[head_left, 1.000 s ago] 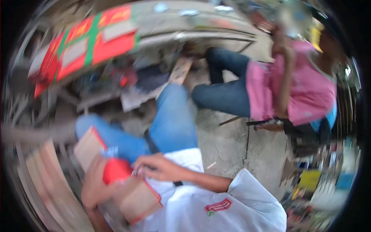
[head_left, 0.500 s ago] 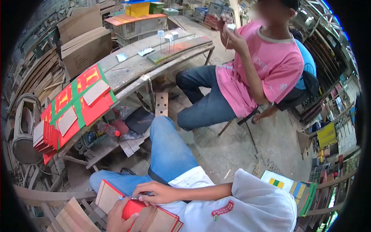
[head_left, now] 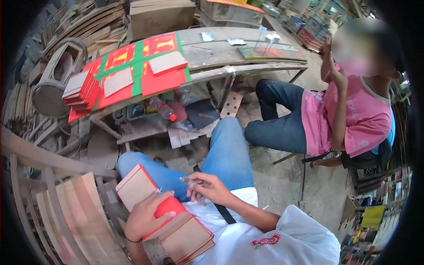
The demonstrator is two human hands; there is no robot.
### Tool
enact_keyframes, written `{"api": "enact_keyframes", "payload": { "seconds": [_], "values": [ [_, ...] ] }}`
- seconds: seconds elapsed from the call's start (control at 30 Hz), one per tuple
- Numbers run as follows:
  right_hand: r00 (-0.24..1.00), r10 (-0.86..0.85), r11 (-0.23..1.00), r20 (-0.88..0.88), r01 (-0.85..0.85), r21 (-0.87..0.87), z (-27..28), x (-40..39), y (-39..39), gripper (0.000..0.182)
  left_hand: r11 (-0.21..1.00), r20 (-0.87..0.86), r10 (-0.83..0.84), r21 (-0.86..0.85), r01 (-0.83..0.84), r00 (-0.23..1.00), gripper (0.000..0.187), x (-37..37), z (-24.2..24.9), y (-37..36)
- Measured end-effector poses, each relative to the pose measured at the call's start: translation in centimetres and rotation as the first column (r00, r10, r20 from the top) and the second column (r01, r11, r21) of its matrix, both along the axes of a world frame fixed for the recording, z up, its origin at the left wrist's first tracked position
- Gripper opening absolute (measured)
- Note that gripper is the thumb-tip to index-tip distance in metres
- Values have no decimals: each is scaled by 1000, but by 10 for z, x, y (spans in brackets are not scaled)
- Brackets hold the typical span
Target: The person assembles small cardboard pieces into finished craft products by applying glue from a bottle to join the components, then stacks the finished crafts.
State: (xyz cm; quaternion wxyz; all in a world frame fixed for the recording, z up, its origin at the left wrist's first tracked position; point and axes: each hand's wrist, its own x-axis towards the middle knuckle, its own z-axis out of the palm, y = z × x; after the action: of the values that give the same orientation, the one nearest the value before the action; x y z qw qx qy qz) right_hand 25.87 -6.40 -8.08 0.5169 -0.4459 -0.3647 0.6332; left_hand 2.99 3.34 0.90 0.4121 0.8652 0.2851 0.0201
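On my lap, my left hand (head_left: 148, 216) is closed around a red piece (head_left: 170, 206), its fingers at the far side and its thumb at the near side. A thin wooden board with red edges (head_left: 136, 187) leans by those fingertips. More red-edged boards (head_left: 187, 236) lie stacked against my shirt, beside the left thumb. My right hand (head_left: 206, 187) is raised a little to the right of the red piece, apart from it. Its fingers pinch a small, slim object with a pale tip (head_left: 183, 179), too small to name.
A workbench (head_left: 216, 57) holds red and green painted panels (head_left: 132, 57), with a stack of red-edged boards (head_left: 81, 90) on its left end. A person in a pink shirt (head_left: 360, 115) sits at the right. A slatted wooden rail (head_left: 57, 159) stands at my left.
My right hand has lifted off the red piece and moved to its right, with the small object. My left hand stays on the red piece. The camera view has turned.
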Motion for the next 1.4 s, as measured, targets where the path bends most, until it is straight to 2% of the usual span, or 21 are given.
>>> {"api": "enact_keyframes", "payload": {
  "seconds": [0.03, 0.07, 0.1, 0.23, 0.33, 0.37, 0.47, 0.5, 0.57, 0.67, 0.83, 0.9, 1.07, 1.13, 1.2, 1.23, 1.3, 1.4],
  "values": [
    [996, 7, 997, 89, -1, -72, 3, 0, -1, 25, 1000, -15, 13, -14, -13, 1000, 54, 0, -3, 2],
    [988, 19, 992, 156, 1, -128, 6, -1, -2, 25, 999, 39, 12, -36, -10, 999, 53, -1, -6, 4],
    [990, 34, 989, 136, -14, -147, 2, -3, -5, 25, 998, 90, 12, -59, -7, 996, 52, -3, -8, 5],
    [998, 26, 996, 50, -22, -82, -10, -5, -9, 24, 993, 27, 5, -122, -2, 1000, 51, -3, -5, 8],
    [994, -64, 998, -94, 66, 13, -1, -7, -6, 22, 993, 30, 19, -115, -15, 999, 50, -2, -12, 10],
    [993, -32, 999, -111, 31, -13, 3, -9, -5, 22, 993, 40, 16, -116, -12, 999, 49, -3, -13, 11],
    [995, -101, 991, 7, 100, 94, 9, -14, -2, 17, 994, 71, 19, -106, -11, 997, 49, -4, -18, 14],
    [998, -66, 996, -1, 66, 60, 10, -12, 1, 17, 995, 88, 13, -101, -4, 996, 49, -4, -22, 13],
    [991, -35, 987, 129, 13, 163, 11, -12, -2, 14, 989, 63, 39, -145, -30, 997, 50, -5, -24, 14],
    [999, -27, 995, -43, 31, 95, 15, -17, 3, 13, 983, 52, 24, -185, -14, 998, 51, -7, -28, 16],
    [990, -34, 999, -136, 38, 25, 20, -20, 10, 10, 970, 40, 32, -244, -21, 999, 51, -5, -23, 24],
    [997, 33, 998, 65, -37, 52, 18, -20, 13, 9, 967, 40, 32, -254, -21, 999, 51, -6, -24, 27],
    [996, 32, 994, 89, -41, 101, 14, -22, 11, 9, 965, 67, 46, -263, -27, 997, 52, -7, -27, 25],
    [995, 36, 995, 91, -44, 87, 12, -21, 8, 9, 980, 108, 73, -194, -51, 992, 49, -5, -26, 20],
    [980, 47, 975, 193, -87, 203, 6, -19, 7, 7, 976, 86, 76, -211, -57, 993, 50, -2, -22, 16],
    [981, 48, 977, 189, -85, 193, 5, -19, 8, 7, 974, 68, 82, -218, -65, 994, 50, -1, -21, 16],
    [969, 17, 947, 246, -94, 306, 4, -17, 10, 8, 971, 67, 83, -228, -66, 994, 51, 0, -22, 16],
    [969, 41, 958, 244, -107, 265, 5, -17, 11, 11, 968, 41, 61, -245, -49, 997, 53, 1, -19, 21]
  ]
}}
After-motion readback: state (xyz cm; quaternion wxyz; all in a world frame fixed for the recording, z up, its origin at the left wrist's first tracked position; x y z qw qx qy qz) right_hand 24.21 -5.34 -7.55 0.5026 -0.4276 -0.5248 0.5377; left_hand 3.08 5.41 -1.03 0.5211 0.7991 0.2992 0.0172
